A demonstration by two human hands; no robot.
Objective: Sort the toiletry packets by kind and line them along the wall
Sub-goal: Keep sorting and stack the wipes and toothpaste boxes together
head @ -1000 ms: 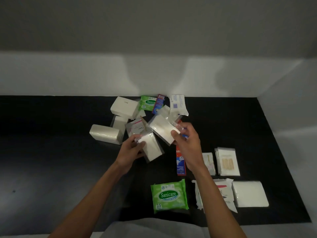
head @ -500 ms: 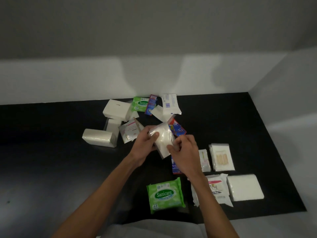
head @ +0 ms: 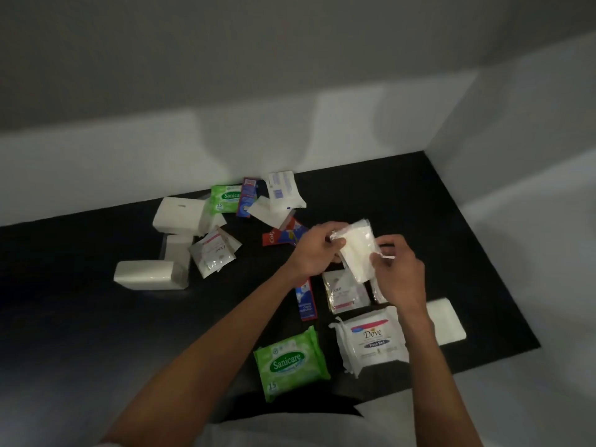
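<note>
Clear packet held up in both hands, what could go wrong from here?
The clear packet is held in the air only by edge pinches from the left hand and right hand. Its slick wrap could slip from either grip and drop onto the Dove sachet below, mixing kinds. The large Dove pack lies partly under the right arm, which might nudge it out of place.

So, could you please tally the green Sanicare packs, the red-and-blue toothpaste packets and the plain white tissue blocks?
Green Sanicare packs: 2
Red-and-blue toothpaste packets: 3
Plain white tissue blocks: 4
Total: 9
</note>
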